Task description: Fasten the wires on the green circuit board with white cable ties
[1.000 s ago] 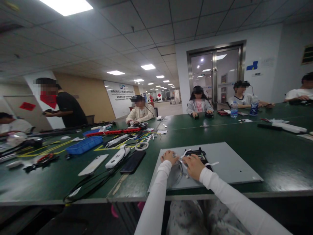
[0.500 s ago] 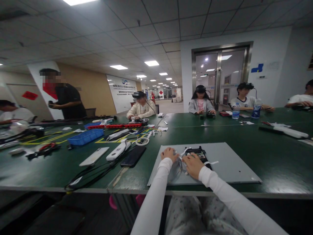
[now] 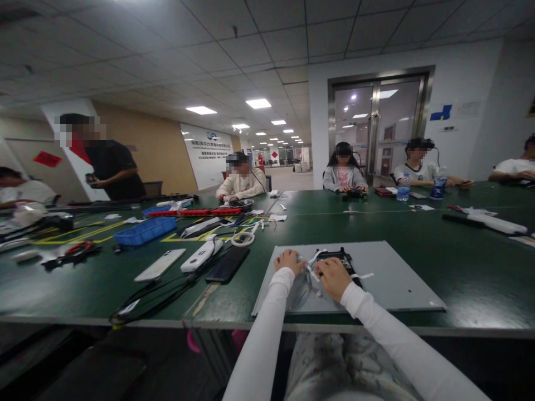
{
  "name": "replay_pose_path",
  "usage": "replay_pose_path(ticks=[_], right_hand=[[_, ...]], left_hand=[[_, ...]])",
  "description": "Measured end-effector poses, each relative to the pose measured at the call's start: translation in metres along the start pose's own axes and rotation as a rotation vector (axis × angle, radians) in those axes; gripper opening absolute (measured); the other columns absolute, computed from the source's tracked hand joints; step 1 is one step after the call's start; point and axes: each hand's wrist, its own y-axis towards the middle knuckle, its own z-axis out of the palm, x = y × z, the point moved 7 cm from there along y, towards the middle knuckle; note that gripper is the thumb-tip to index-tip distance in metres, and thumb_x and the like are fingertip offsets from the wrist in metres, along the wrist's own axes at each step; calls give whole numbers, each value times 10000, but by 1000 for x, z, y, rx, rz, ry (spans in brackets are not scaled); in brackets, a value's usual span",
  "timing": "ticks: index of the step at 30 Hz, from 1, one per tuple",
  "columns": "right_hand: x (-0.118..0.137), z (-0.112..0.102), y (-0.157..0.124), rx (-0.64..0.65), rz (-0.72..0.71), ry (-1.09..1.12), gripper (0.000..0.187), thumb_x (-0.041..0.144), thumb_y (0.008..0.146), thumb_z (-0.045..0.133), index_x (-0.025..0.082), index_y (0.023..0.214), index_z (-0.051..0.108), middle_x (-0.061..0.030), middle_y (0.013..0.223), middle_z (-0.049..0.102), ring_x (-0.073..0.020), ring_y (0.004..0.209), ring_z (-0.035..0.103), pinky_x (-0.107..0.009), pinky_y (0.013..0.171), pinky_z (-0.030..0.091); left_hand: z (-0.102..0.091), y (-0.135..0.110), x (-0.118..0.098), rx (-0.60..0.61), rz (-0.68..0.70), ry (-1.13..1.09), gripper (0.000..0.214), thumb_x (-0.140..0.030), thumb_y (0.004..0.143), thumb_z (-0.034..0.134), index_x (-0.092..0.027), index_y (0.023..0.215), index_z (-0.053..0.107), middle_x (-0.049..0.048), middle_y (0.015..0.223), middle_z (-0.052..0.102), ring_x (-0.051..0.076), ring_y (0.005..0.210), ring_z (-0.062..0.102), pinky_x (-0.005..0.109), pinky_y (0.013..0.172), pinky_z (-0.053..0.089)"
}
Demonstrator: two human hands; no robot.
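Observation:
A flat grey metal panel [image 3: 397, 278] lies on the green table in front of me. Near its far edge sits a black-framed circuit board [image 3: 343, 257], partly covered by my right hand [image 3: 334, 277]. Thin pale cables [image 3: 308, 287] run between my hands and down onto the panel. My right fingers are bent and pinch at these cables beside the board. Over the panel's left part, my left hand [image 3: 289, 262] has curled fingers. What it holds is hidden, though something clear or whitish shows at its fingertips. A white strip [image 3: 366, 275] sticks out right of the board.
Left of the panel lie a black phone [image 3: 228, 264], a white device [image 3: 202, 254] with a cord, and a white phone [image 3: 160, 265]. A blue tray [image 3: 145, 231] and a white ring [image 3: 243, 239] are farther back. Several people sit across the table; one person [image 3: 112, 161] stands.
My right hand has shifted slightly up and right, and more of the cables shows between my hands. My left hand stays nearly in place. The standing person has moved slightly left.

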Motion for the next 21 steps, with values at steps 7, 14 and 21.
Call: replay_pose_path(ticks=[7,14,21], right_hand=[[6,10,-1,75,-77,-8,288,89,679,425,180,948,472,-44,942,553,-167,956,415,-330,860,218],[2,10,-1,79,-30,0,241,76,682,405,179,884,484,-28,853,572,-153,920,439,-322,865,219],[5,15,-1,134,-75,-66,315,100,684,456,173,990,456,-57,1000,532,-166,1008,393,-343,879,217]], left_hand=[[-5,-6,-4,32,0,-2,441,-501,682,456,-272,1057,486,52,1193,426,231,1118,343,362,899,231],[-4,-4,-1,3,-3,-6,483,-538,656,470,-273,1059,489,50,1190,429,236,1105,356,361,906,228],[-4,-5,-2,16,-1,5,510,-581,654,444,-291,1073,479,49,1205,413,239,1128,337,376,920,220]])
